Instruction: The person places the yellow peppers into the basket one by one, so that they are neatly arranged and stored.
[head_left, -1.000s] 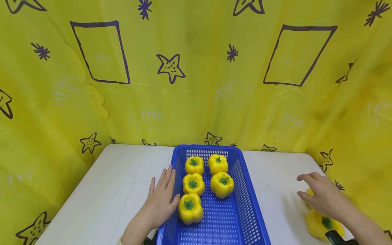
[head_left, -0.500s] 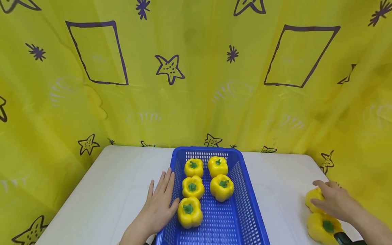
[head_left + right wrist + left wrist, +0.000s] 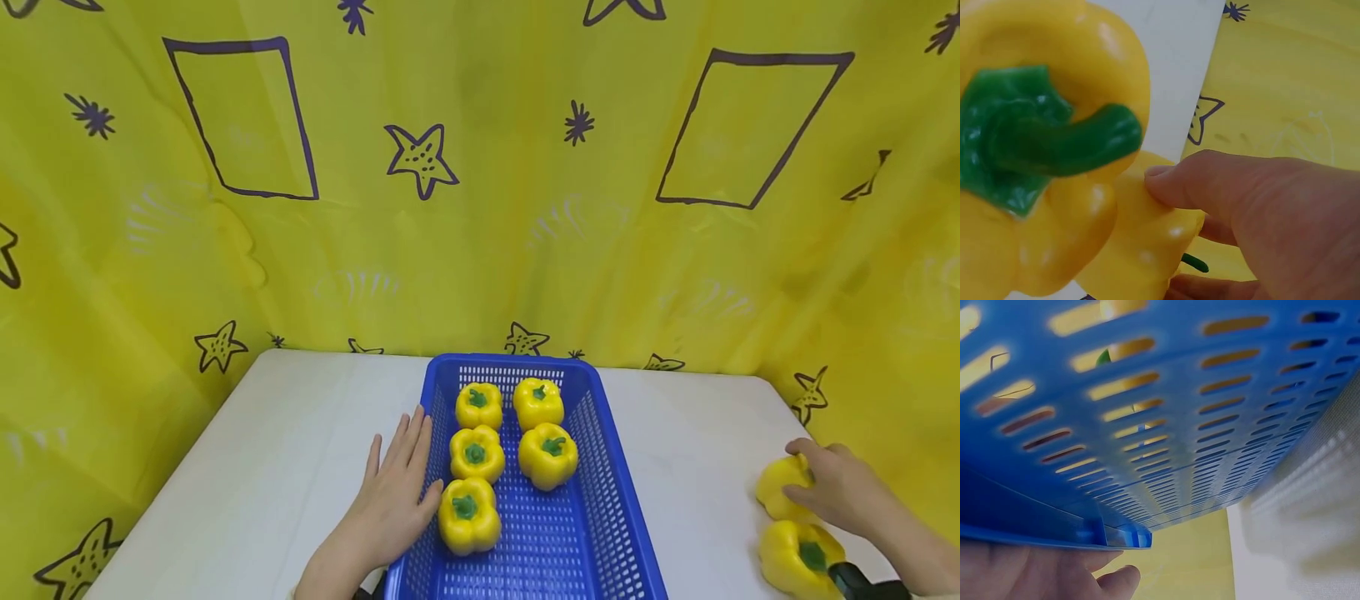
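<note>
My left hand (image 3: 390, 504) lies with straight fingers along the left rim of a blue plastic basket (image 3: 528, 542). From below, the left wrist view has that hand's fingers (image 3: 1119, 582) under the basket's edge. Off to the right, my right hand (image 3: 843, 492) grips a yellow bell pepper (image 3: 778, 487) standing on the table. The right wrist view has the thumb (image 3: 1185, 181) pressed on this pepper's side and other fingers behind it, with the green stem partly showing. A second yellow bell pepper (image 3: 795, 550) with a thick green stem sits nearer, right beside it.
Several yellow bell peppers stand in the basket, three along its left side, such as the nearest one (image 3: 468, 521), and two on the right, such as this one (image 3: 547, 458). The white table (image 3: 300, 433) is backed by a yellow patterned curtain (image 3: 480, 250).
My right hand has moved right and down onto the farther pepper outside the basket and now grips it. The left hand keeps its place on the rim.
</note>
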A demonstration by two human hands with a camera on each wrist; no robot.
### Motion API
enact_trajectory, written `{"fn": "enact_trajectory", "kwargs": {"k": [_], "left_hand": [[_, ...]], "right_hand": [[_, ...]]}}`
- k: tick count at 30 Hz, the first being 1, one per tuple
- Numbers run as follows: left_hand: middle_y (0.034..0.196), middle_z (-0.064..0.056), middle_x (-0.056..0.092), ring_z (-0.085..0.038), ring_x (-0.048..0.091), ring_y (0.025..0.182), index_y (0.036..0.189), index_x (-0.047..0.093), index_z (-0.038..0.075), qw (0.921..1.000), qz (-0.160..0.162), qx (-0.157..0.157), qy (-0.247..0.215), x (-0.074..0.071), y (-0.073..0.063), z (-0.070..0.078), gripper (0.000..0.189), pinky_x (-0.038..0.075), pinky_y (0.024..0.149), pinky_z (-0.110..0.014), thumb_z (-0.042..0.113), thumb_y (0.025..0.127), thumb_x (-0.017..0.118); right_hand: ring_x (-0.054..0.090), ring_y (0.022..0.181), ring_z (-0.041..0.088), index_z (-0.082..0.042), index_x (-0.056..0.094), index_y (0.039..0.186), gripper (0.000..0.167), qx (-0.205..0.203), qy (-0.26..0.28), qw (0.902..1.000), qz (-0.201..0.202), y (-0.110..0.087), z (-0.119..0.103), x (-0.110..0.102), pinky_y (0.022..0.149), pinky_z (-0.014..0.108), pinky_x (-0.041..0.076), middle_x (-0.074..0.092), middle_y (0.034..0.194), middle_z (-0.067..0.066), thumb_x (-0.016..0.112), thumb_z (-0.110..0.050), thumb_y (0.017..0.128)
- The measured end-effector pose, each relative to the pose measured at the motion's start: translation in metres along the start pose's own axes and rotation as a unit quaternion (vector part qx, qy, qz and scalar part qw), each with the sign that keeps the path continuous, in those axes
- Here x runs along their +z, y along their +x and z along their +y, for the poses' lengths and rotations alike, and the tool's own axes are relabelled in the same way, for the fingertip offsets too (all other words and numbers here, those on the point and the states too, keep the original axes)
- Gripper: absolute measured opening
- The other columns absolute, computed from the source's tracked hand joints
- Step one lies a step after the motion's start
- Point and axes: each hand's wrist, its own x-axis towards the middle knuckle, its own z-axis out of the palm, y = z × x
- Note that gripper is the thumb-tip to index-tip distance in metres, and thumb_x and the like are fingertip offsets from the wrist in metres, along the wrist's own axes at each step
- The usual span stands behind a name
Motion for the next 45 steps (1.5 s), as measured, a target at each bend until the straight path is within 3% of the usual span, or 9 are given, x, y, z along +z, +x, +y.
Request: {"fn": "enact_trajectory", "kwargs": {"k": [4,7,19,28,33,37,45], "left_hand": [[0.168,-0.010,0.006,-0.033,0.007,0.155,0.158,0.018,0.003,0.9999,0.011,0.005,0.003,-0.002,0.001,0.001,0.075,0.000,0.120,-0.065,0.031,0.098,0.054],[0.168,-0.012,0.008,-0.034,0.007,0.155,0.157,0.019,0.002,0.9999,0.015,0.006,-0.003,-0.002,0.000,0.000,0.074,0.001,0.119,-0.066,0.030,0.098,0.054],[0.168,-0.012,0.007,-0.035,0.005,0.155,0.158,0.018,0.001,0.9996,0.015,0.017,-0.014,-0.004,0.000,0.001,0.074,-0.001,0.118,-0.068,0.027,0.098,0.055],[0.168,-0.013,0.007,-0.036,0.005,0.155,0.157,0.017,0.000,0.9996,0.014,0.018,-0.016,-0.005,-0.002,0.002,0.074,0.000,0.118,-0.068,0.026,0.098,0.055],[0.168,-0.013,0.008,-0.037,0.007,0.155,0.157,0.018,0.000,0.9996,0.013,0.018,-0.017,-0.004,-0.002,0.003,0.074,0.000,0.118,-0.069,0.026,0.098,0.055],[0.168,-0.013,0.008,-0.036,0.006,0.155,0.157,0.018,0.000,0.9995,0.012,0.020,-0.020,-0.004,-0.002,0.003,0.074,-0.001,0.118,-0.068,0.025,0.098,0.055],[0.168,-0.013,0.008,-0.036,0.006,0.155,0.157,0.018,0.000,0.9995,0.018,0.021,-0.017,-0.004,-0.001,0.003,0.074,0.000,0.118,-0.068,0.025,0.098,0.055]], "right_hand": [[0.056,0.085,0.038,0.017,0.044,0.124,0.069,0.014,0.010,0.9998,-0.010,-0.002,-0.003,-0.005,0.071,0.051,0.051,0.059,0.101,0.036,0.077,-0.026,0.082],[0.054,0.083,0.035,0.014,0.046,0.125,0.064,0.009,0.018,0.9998,-0.010,-0.004,-0.008,-0.005,0.069,0.046,0.051,0.059,0.102,0.035,0.076,-0.023,0.083],[0.049,0.074,0.024,0.006,0.055,0.123,0.050,-0.031,0.017,0.9988,0.035,-0.012,-0.015,-0.001,0.061,0.034,0.043,0.058,0.096,0.028,0.076,-0.013,0.082],[0.053,0.078,0.029,0.001,0.058,0.124,0.051,-0.041,0.018,0.9964,0.072,-0.015,-0.019,-0.002,0.065,0.043,0.050,0.056,0.103,0.034,0.078,-0.014,0.080],[0.053,0.078,0.028,0.000,0.058,0.124,0.050,-0.050,0.021,0.9951,0.083,-0.017,-0.023,-0.004,0.063,0.039,0.049,0.056,0.103,0.033,0.078,-0.013,0.080],[0.053,0.076,0.026,0.000,0.060,0.123,0.048,-0.073,0.021,0.9917,0.104,-0.020,-0.030,-0.005,0.062,0.036,0.046,0.057,0.100,0.027,0.078,-0.011,0.080],[0.060,0.088,0.036,-0.002,0.064,0.119,0.044,-0.129,0.012,0.9785,0.161,-0.027,-0.056,-0.013,0.071,0.050,0.053,0.061,0.108,0.028,0.079,-0.009,0.078]]}}
